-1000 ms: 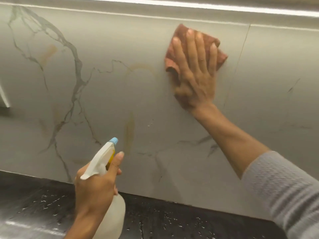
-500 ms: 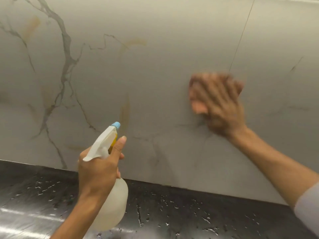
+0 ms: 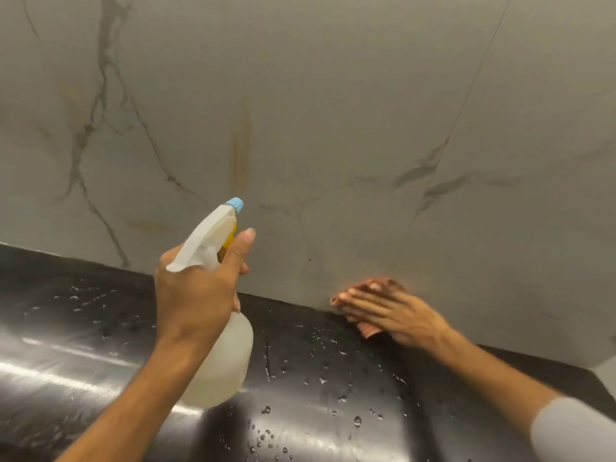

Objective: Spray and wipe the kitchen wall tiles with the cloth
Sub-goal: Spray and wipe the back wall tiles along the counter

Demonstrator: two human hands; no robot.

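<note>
Black and glossy, the desk (image 3: 316,411) is spread across the lower part of the view, and droplets (image 3: 357,421) are scattered over it. At the lower right corner a grey sleeve (image 3: 573,431) is seen on the right arm.

Nearer the left, a bottle (image 3: 230,355) of translucent white plastic is held upright by the left hand (image 3: 196,295). Its neck is gripped by the curled fingers below the white spray head, while the forefinger (image 3: 245,243) is stretched straight beside the yellow trigger. The blue nozzle (image 3: 235,204) is pointed toward the tiles. Whether the bottle's base touches the desk cannot be told.

Farther off, to the right, the right hand (image 3: 393,311) is laid flat, fingers straight and close together, and is pressed on the cloth (image 3: 368,329). The hand is blurred. The reddish-brown cloth is mostly hidden under it; only an edge below the palm and another past the fingertips are shown. It is held low against the tiles, right where they meet the back edge of the desk.

Behind everything the tiles (image 3: 333,95) are seen, pale grey with dark veins (image 3: 100,105). A brownish streak (image 3: 240,145) is marked on them above the nozzle, and a thin seam (image 3: 473,91) is drawn slantwise above the right hand.
</note>
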